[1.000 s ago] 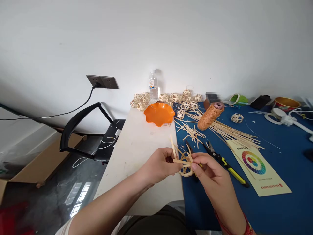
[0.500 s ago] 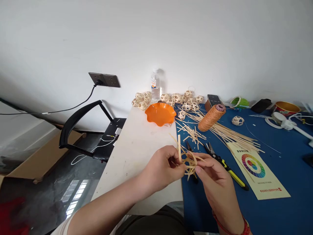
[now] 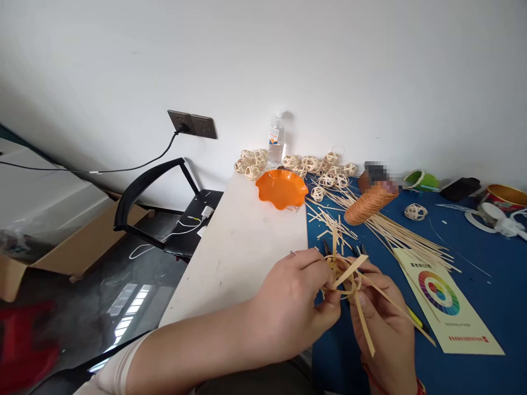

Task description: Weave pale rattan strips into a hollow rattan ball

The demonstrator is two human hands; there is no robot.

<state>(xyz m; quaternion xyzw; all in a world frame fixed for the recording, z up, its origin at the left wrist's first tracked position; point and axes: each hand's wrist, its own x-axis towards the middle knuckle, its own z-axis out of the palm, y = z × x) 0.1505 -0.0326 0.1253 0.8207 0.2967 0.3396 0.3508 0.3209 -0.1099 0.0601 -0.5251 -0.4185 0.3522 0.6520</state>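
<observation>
Between my two hands is a half-woven ball of flat bamboo strips (image 3: 346, 273), its loose ends sticking out up, right and down. My left hand (image 3: 300, 299) pinches the ball's left side with thumb and fingers. On the right side, the fingers of my right hand (image 3: 382, 312) are closed round it. Both hands are above the blue mat (image 3: 333, 356). Behind my right hand lie the cutting pliers, mostly covered, with a yellow handle (image 3: 419, 322) showing. A dark pointed tool (image 3: 326, 247) shows its tip just beyond the ball.
Cut strips (image 3: 333, 224) and long strips (image 3: 415, 241) lie beyond my hands, beside an orange twine spool (image 3: 366, 206). An orange wavy dish (image 3: 282, 189), finished woven balls (image 3: 310, 164) and a water bottle (image 3: 276, 142) stand farther back. A colour-wheel card (image 3: 448, 312) lies right; a black chair (image 3: 193, 219) stands left.
The ball has been turned, and its loose ends now point toward me and to the right. My left hand has moved right and over it. The camera view has shifted left.
</observation>
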